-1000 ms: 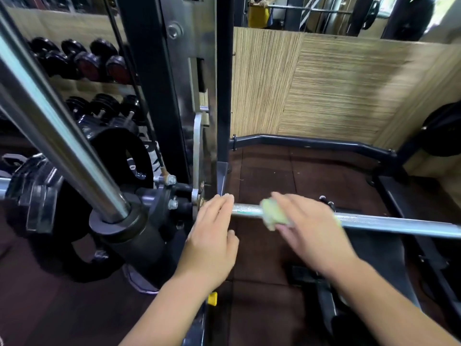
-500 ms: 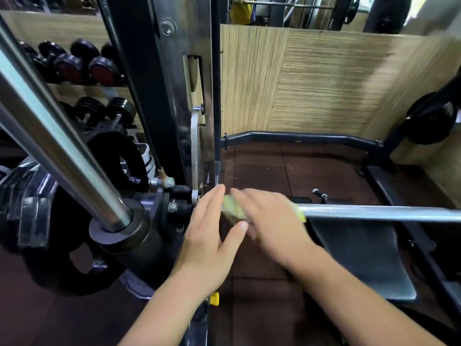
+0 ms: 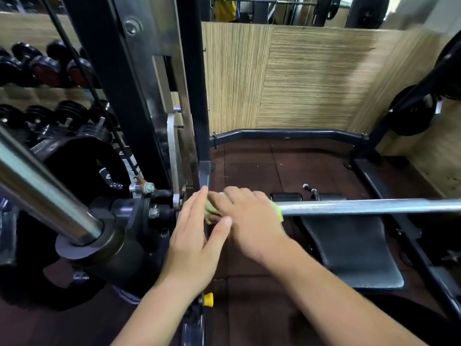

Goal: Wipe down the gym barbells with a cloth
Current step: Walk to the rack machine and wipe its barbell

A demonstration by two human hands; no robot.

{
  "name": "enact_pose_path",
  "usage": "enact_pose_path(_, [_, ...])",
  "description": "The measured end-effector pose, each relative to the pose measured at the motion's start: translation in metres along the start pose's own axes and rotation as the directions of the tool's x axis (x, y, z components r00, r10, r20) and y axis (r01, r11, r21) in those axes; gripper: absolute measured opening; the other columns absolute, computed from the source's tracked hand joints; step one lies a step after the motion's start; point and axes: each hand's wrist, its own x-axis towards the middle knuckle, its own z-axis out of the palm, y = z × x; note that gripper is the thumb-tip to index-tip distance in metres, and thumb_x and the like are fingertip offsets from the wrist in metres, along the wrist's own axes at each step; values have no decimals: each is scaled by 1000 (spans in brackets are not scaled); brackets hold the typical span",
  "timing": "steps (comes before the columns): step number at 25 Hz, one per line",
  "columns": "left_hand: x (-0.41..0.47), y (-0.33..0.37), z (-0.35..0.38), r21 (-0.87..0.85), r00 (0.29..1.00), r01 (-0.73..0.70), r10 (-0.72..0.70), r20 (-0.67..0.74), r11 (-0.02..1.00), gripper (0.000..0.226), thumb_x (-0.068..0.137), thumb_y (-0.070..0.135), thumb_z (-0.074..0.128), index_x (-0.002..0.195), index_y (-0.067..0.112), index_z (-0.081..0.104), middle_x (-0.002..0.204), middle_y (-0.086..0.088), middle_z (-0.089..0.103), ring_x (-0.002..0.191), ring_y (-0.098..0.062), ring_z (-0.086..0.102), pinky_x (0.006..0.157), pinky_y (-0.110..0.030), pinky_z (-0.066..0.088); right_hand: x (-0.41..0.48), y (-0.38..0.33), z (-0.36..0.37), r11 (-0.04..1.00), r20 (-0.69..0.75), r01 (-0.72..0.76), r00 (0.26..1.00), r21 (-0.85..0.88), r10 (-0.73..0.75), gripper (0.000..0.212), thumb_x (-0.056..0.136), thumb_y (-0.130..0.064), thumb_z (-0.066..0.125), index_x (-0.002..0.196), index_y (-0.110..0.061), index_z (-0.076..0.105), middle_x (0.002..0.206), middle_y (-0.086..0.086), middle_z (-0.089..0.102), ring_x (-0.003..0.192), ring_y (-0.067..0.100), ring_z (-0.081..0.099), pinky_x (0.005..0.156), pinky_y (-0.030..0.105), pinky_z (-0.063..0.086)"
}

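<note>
A chrome barbell [image 3: 369, 205] runs level from the rack's carriage at centre out to the right edge. My right hand [image 3: 249, 221] is wrapped over its left end, shut on a pale green cloth [image 3: 211, 213] that peeks out on both sides of the fist. My left hand [image 3: 194, 236] rests just left of it on the bar's inner end by the carriage, fingers together and flat, thumb touching the right hand. Whether it grips the bar is hidden. A second thick chrome bar [image 3: 47, 196] slants in from the upper left.
The black rack upright [image 3: 197, 96] stands right behind my hands. Black weight plates [image 3: 82, 171] and a dumbbell rack [image 3: 50, 71] fill the left. A black padded bench [image 3: 349, 250] lies under the barbell. A wood-panelled wall [image 3: 311, 78] closes the back.
My right hand has slid the cloth leftward along the barbell, from mid-bar until it meets my left hand near the carriage. The left hand has stayed put.
</note>
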Motion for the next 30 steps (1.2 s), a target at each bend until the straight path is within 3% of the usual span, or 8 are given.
enact_pose_path(2, [-2, -3, -2, 4, 1000, 1, -1, 27, 1000, 68, 92, 48, 52, 153, 37, 23, 156, 25, 23, 141, 9, 21, 118, -25, 21, -26, 38, 0, 999, -40, -44, 998, -17, 43, 47, 95, -53, 39, 138, -36, 50, 116, -4, 62, 105, 27, 62, 84, 44, 49])
enact_pose_path(4, [-5, -4, -3, 19, 998, -4, 3, 60, 1000, 69, 91, 51, 50, 152, 40, 20, 156, 27, 20, 142, 1, 27, 118, -35, 28, -50, 73, -7, 987, -32, -156, 987, -28, 155, 45, 98, -56, 32, 135, -40, 51, 116, -8, 61, 107, 25, 63, 89, 42, 46])
enact_pose_path(7, [-5, -5, -2, 24, 998, -7, 5, 63, 1000, 70, 91, 51, 53, 152, 43, 18, 156, 29, 18, 140, -4, 32, 114, -41, 34, -41, 64, -11, 969, -41, -248, 968, 15, 249, 46, 99, -56, 24, 127, -41, 57, 113, -7, 63, 103, 28, 63, 91, 43, 44])
enact_pose_path(11, [-3, -8, 0, 22, 999, -22, 22, 30, 1000, 70, 91, 50, 51, 153, 37, 21, 156, 23, 22, 143, 6, 21, 118, -35, 27, 7, -9, -2, 997, 1, -74, 997, -7, 74, 45, 98, -51, 23, 123, -33, 56, 111, -1, 61, 100, 29, 60, 84, 44, 45])
enact_pose_path(13, [-3, -8, -1, 16, 999, -22, 22, 33, 1000, 71, 89, 51, 51, 152, 36, 21, 156, 22, 23, 143, 6, 20, 119, -35, 27, 6, -2, -3, 1000, 25, 5, 1000, 17, -6, 45, 95, -47, 27, 128, -33, 54, 112, -1, 61, 98, 29, 60, 82, 44, 47])
enact_pose_path(20, [-3, -11, -2, 8, 998, -41, 40, 56, 999, 70, 93, 49, 52, 153, 38, 18, 159, 23, 17, 145, 8, 12, 118, -37, 27, -31, 63, -7, 990, -43, -127, 991, 65, 130, 46, 97, -55, 29, 126, -42, 62, 110, -9, 67, 97, 25, 66, 79, 39, 45])
enact_pose_path(25, [-3, -11, 1, 38, 999, -37, 35, 38, 999, 73, 93, 45, 56, 154, 33, 19, 159, 18, 20, 145, 7, 12, 119, -22, 17, 8, 7, 0, 993, 39, -11, 999, 117, 6, 34, 101, -51, 36, 126, -41, 56, 116, -9, 61, 106, 22, 60, 84, 39, 44])
enact_pose_path(30, [-4, -10, 0, 39, 998, -31, 28, 56, 999, 72, 93, 48, 52, 154, 39, 15, 159, 25, 14, 145, 10, 9, 120, -27, 19, -28, 72, -7, 979, -28, -16, 999, 203, 22, 42, 96, -54, 35, 128, -43, 60, 113, -11, 67, 100, 22, 66, 80, 44, 54])
